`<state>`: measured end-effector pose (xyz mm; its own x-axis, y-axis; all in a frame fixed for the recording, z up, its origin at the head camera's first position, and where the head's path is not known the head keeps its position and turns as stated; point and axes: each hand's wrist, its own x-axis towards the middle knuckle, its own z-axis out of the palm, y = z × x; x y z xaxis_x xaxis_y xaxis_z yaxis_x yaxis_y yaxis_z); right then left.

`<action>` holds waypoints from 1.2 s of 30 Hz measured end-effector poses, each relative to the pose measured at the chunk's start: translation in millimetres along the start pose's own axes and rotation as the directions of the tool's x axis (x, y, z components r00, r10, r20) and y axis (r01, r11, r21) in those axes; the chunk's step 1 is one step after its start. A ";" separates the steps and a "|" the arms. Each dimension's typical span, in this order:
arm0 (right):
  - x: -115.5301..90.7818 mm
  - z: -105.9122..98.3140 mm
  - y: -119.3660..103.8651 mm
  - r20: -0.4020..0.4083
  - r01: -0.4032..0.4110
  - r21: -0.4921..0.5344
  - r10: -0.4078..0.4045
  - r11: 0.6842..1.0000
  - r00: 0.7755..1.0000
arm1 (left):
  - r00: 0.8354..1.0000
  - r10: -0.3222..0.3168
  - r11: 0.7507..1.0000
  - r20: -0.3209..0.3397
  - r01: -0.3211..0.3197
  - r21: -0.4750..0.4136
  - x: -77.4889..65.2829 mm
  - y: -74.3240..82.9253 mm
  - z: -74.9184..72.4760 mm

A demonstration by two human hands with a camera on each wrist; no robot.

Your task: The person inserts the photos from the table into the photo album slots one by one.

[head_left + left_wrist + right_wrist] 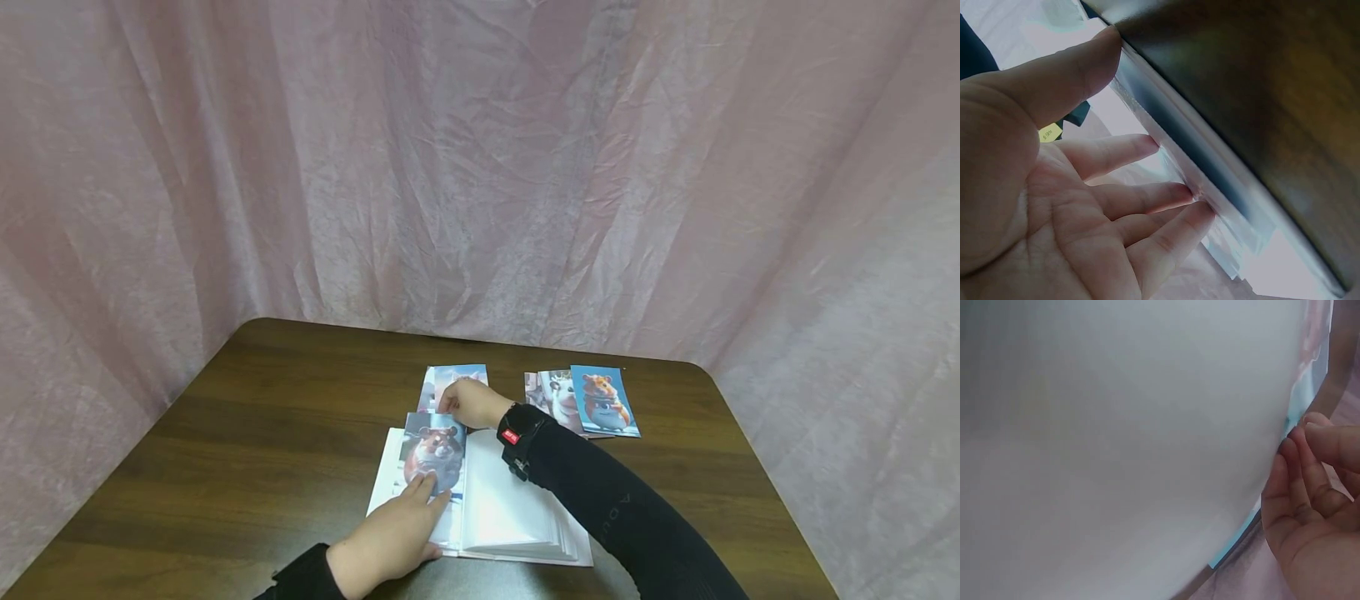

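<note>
The head view shows the right hand [474, 404] with thumb and fingertips together, pinching the upper edge of a hamster card [433, 454], which lies below the grip, toward the person. In the right wrist view these fingertips meet at a light blue edge beside a broad pale page. The left hand [397, 529] lies across the card's lower part, fingers extended and apart; in the left wrist view the thumb reaches the near edge of a photo album [510, 492].

The album lies open beneath both hands. The card is over its left page, its top jutting past the page's far edge; how much of it is inside a sleeve I cannot tell. The right side is a stack of white pages.

Beyond the right hand lie further pictures [459, 373], partly covered by it. Right of these is an overlapping pile, a blue hamster card [603, 402] on top. All rest on a brown wooden table [262, 433], before a pink curtain [480, 167].
</note>
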<state>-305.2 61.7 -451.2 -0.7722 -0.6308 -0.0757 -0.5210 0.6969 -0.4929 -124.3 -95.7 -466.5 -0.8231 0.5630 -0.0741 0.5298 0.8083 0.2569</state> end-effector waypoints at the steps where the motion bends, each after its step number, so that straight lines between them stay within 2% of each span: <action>1: 0.4 0.3 -0.2 -0.004 0.001 0.000 -0.001 1.000 1.000 | 1.000 -0.001 1.000 0.004 0.001 0.001 0.2 -0.2 0.3; 24: 0.6 4.4 -12.9 0.061 -0.057 -0.022 0.058 0.998 0.996 | 1.000 -0.008 1.000 0.002 0.008 -0.015 -0.5 1.5 -1.0; 31: 1.7 9.1 -14.2 0.097 -0.031 -0.032 0.034 0.999 0.995 | 0.999 -0.033 0.999 0.036 0.035 -0.041 0.4 0.4 -0.8; 36: 2.3 11.9 -15.0 0.121 -0.021 -0.039 0.025 0.999 0.992 | 0.999 -0.030 0.998 0.028 0.032 -0.046 0.5 0.1 -0.3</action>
<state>-294.8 45.7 -454.3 -0.7354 -0.6496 -0.1928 -0.5186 0.7227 -0.4570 -124.7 -95.4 -466.3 -0.8328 0.5428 -0.1088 0.4935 0.8169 0.2986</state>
